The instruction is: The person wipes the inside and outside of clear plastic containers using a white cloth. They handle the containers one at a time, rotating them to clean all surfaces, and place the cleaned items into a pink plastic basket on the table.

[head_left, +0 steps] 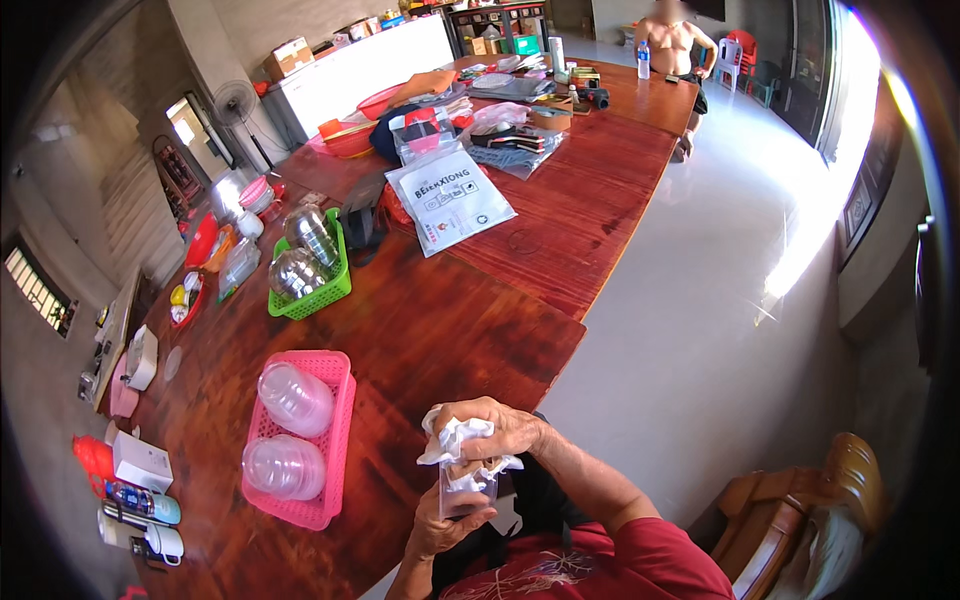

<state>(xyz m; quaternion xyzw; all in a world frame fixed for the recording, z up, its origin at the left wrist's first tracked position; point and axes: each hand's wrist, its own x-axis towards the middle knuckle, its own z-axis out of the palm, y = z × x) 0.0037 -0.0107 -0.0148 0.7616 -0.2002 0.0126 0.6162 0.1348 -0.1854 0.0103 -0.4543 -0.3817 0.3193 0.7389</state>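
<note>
Close to my body, beyond the table's near edge, my left hand (pixel 435 527) grips a clear plastic cup (pixel 462 503) from below. My right hand (pixel 503 425) is above it, fingers closed around a crumpled white tissue (pixel 460 436). Part of the tissue reaches down into the cup's mouth. To the left, a pink basket (pixel 340 440) on the table holds two stacks of clear plastic cups (pixel 285 467) lying on their sides. Farther back, a green basket (pixel 335 292) holds clear, shiny plastic containers (pixel 298 272).
A white plastic package (pixel 455 200) and other bagged goods lie farther up the wooden table (pixel 430 310). Mugs, a white box (pixel 142 462) and bottles line the left edge. A person (pixel 677 50) stands at the far end; a carved wooden chair (pixel 800 500) is at lower right.
</note>
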